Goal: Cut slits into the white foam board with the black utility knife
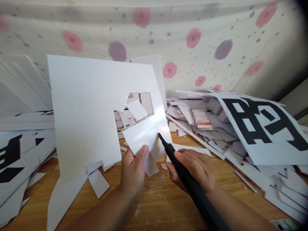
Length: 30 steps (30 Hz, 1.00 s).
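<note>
My left hand [134,170] grips a large white foam board [84,102] near its lower edge, with the thumb on the front face. The board stands up at a tilt above the table and has an angular opening cut through it. Below that opening, a straight line or slit crosses the white surface beside my thumb. My right hand [196,170] is closed around a long-handled black knife [184,178]. Its narrow dark tip meets the board at the right end of that line. Whether the tip has gone into the board, I cannot tell.
White offcuts [98,183] lie on the wooden table [154,205] and pile up behind the board. A white sheet with black character shapes [250,122] leans at right. More black-marked boards [12,154] are at left. A flowered curtain [144,38] hangs behind.
</note>
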Each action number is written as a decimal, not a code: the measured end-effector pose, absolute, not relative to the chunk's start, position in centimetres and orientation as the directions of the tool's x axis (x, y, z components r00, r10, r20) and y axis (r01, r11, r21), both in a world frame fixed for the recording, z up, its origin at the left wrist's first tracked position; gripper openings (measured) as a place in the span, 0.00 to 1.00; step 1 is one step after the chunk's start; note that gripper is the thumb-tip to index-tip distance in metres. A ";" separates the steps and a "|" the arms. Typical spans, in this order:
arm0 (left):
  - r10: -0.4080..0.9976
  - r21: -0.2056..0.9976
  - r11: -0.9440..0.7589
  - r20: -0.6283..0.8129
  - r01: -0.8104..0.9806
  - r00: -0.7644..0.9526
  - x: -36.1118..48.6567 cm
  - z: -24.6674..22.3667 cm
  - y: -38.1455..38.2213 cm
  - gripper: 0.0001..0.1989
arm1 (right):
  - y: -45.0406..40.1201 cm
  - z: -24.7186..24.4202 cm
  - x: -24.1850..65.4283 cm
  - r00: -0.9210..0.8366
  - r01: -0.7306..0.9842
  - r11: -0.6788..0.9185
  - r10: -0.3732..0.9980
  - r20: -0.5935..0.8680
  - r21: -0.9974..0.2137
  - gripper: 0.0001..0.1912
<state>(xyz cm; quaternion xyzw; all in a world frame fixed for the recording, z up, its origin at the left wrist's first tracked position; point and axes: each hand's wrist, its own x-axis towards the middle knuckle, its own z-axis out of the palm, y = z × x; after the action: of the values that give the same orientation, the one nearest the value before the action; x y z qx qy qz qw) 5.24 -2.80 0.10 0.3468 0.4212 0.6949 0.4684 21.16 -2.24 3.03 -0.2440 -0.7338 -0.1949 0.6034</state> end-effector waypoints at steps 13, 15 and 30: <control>0.924 0.944 -0.266 0.192 -0.195 -0.330 5.0 0.0 -2.6 0.17 | -2.4 2.9 21.5 -0.159 0.594 0.804 0.135 0.978 -0.014 0.16; 0.925 0.935 -0.275 0.193 -0.224 -0.328 5.0 0.0 -2.5 0.18 | -2.4 3.1 21.9 -0.195 0.567 0.824 0.136 0.971 -0.002 0.19; 0.897 0.844 -0.299 0.091 -0.444 -0.432 4.6 1.7 -1.6 0.20 | -3.1 2.8 22.8 -0.233 0.428 0.903 0.164 0.959 -0.050 0.21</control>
<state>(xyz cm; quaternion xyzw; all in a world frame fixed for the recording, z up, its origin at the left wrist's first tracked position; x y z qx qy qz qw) 4.61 -1.59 1.73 0.2911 0.3888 0.7517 0.4462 22.85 -3.13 2.79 -0.1902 -0.7772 -0.1119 0.5893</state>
